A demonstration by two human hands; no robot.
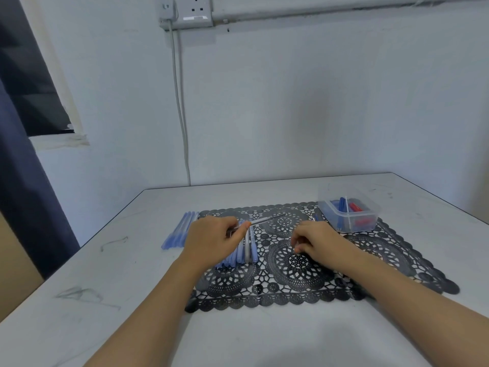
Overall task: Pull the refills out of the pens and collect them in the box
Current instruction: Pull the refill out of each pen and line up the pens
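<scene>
Our left hand [214, 239] pinches a slim, pale pen [266, 220] between thumb and curled fingers. The pen's free end slants up and away to the right, above the black lace mat [299, 276]. Just under this hand a heap of pens [247, 251] lies on the mat's left part. A row of pens [181, 229] lies beyond the mat's left edge on the bare table [264, 337], well in from the table's left side.

Our right hand [315, 241] rests near the mat's middle with its fingers curled under. We cannot tell whether they hold anything. The two hands are apart, with open lacework between them.

The clear box [353, 221] stands at the mat's far right corner, partly on the mat, with its short end towards us. Blue refills [341, 205] lean inside it beside red pieces [354, 207]. Free mat lies between our right hand and the box.

The table's far edge meets the wall [291, 102], where a cable [181, 115] runs down. Bare tabletop stretches wide in front of the mat's scalloped near edge and to the right of the box.
</scene>
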